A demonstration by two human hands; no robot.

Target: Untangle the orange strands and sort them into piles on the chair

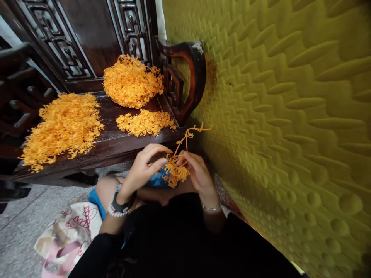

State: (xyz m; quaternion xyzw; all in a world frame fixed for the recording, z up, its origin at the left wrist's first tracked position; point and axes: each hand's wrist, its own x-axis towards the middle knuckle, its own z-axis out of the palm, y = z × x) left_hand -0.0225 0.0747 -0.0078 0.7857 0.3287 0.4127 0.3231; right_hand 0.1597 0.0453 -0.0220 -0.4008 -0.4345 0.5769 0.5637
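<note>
Above my lap, a small bunch of orange branching plastic-looking pieces [174, 173] hangs between my two hands. My left hand [145, 164] curls around its left side, thumb and forefinger at the pieces; the other fingers are mostly hidden. My right hand [197, 170] is closed, pinching the bunch from the right near its top. A thin knobbly orange strand [189, 134] sticks up from between the fingers and bends over to the right. Where exactly the strand joins the bunch is hard to make out.
A dark carved wooden bench [111, 152] carries a wide orange heap [65, 125], a taller heap [131, 83] and a small pile [146, 122]. Its curved armrest [198, 77] stands beside an embossed yellow-green wall [275, 116]. A printed cloth bag [77, 224] lies on the speckled floor.
</note>
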